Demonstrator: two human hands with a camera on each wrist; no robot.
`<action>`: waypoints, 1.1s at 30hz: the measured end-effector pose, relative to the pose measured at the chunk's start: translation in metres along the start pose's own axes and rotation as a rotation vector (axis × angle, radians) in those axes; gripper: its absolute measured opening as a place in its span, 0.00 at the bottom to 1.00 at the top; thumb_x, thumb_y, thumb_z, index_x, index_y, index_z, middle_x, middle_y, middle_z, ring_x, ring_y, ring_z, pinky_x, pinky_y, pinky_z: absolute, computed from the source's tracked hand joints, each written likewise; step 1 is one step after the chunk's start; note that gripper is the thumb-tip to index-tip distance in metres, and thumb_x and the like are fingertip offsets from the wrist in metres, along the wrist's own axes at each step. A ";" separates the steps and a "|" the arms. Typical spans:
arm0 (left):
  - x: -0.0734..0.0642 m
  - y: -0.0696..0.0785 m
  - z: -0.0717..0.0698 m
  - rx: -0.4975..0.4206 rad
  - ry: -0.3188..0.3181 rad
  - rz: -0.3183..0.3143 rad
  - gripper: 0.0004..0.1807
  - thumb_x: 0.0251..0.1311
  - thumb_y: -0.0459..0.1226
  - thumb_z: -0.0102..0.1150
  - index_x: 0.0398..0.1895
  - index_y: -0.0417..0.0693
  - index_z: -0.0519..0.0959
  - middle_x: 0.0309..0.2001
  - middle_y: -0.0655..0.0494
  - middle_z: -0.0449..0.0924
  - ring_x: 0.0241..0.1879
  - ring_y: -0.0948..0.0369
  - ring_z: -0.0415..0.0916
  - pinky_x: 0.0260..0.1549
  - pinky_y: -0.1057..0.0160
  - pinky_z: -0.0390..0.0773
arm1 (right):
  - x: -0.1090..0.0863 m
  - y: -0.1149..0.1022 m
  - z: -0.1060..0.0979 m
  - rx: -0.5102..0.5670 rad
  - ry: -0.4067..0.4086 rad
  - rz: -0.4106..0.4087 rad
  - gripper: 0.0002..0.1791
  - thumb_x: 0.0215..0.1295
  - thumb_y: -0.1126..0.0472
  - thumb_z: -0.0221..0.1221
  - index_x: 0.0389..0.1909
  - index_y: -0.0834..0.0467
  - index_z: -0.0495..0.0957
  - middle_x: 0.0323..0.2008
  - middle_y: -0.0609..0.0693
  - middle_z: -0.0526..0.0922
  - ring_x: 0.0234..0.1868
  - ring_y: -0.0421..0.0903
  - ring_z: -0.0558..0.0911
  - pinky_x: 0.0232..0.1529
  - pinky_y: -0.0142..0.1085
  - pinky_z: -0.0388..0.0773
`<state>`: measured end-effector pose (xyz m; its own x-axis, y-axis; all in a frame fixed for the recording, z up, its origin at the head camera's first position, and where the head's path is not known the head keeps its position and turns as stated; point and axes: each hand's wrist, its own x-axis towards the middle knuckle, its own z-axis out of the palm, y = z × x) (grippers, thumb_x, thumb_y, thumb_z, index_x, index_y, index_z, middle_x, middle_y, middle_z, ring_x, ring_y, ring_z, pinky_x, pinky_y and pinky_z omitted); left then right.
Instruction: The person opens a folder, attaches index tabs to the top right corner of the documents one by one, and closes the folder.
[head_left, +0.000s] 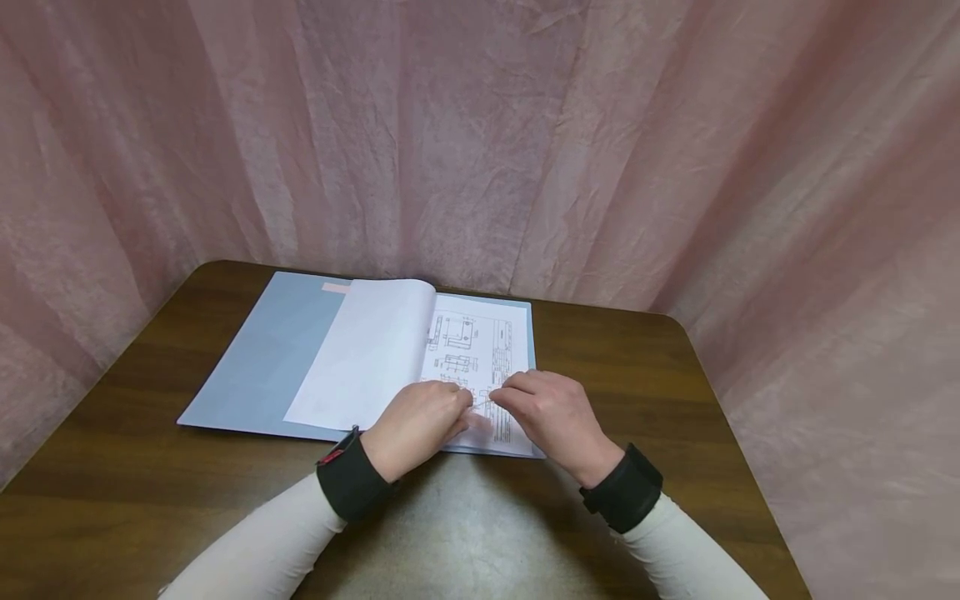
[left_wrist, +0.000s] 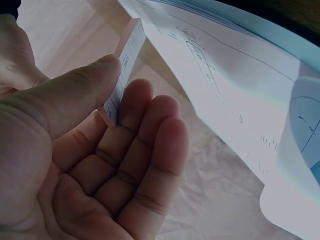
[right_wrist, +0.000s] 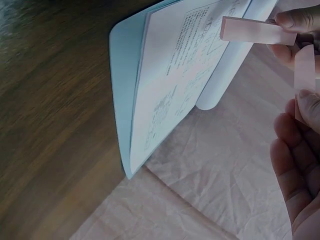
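My left hand (head_left: 422, 421) pinches a small pad of pink sticky notes (left_wrist: 124, 72) between thumb and fingers, its printed underside showing in the left wrist view. Close beside it, my right hand (head_left: 557, 417) holds a single pink sticky strip (right_wrist: 304, 75) between thumb and fingertip. Both hands are over the lower part of a page with technical drawings (head_left: 480, 333). That page lies in an open light-blue folder (head_left: 240, 358), and a blank white sheet (head_left: 363, 350) is turned over to the left, curling at the fold.
Another pink strip (head_left: 335, 288) shows at the top of the folder's left cover, beside the turned sheet. The folder lies on a dark wooden table (head_left: 630, 375) with rounded back corners. Pink curtains (head_left: 480, 150) hang behind the table and at its sides.
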<state>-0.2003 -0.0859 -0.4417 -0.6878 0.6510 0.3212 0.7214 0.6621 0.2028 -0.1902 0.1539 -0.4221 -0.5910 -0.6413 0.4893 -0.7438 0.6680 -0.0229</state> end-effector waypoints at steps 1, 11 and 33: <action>0.000 0.000 0.000 0.003 0.001 -0.002 0.12 0.63 0.41 0.83 0.35 0.46 0.88 0.24 0.59 0.81 0.24 0.62 0.76 0.27 0.63 0.74 | -0.001 0.001 0.000 0.004 0.001 0.000 0.15 0.61 0.68 0.81 0.46 0.52 0.95 0.42 0.42 0.92 0.43 0.41 0.89 0.46 0.36 0.87; -0.002 -0.001 0.000 0.001 0.008 -0.050 0.14 0.64 0.43 0.83 0.34 0.47 0.86 0.20 0.61 0.73 0.21 0.62 0.69 0.24 0.62 0.69 | -0.020 0.010 -0.004 0.003 0.038 0.060 0.16 0.58 0.64 0.84 0.47 0.51 0.94 0.39 0.43 0.91 0.38 0.42 0.87 0.40 0.37 0.87; -0.028 0.008 0.010 -0.032 -0.111 0.061 0.11 0.66 0.43 0.81 0.39 0.51 0.86 0.32 0.60 0.78 0.33 0.60 0.73 0.33 0.64 0.74 | -0.038 0.019 -0.004 -0.018 0.015 0.156 0.13 0.59 0.64 0.83 0.44 0.52 0.94 0.36 0.45 0.90 0.33 0.42 0.82 0.36 0.37 0.85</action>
<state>-0.1759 -0.0953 -0.4584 -0.6462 0.7279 0.2294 0.7630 0.6094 0.2157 -0.1812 0.1924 -0.4380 -0.6943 -0.5232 0.4941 -0.6372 0.7660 -0.0843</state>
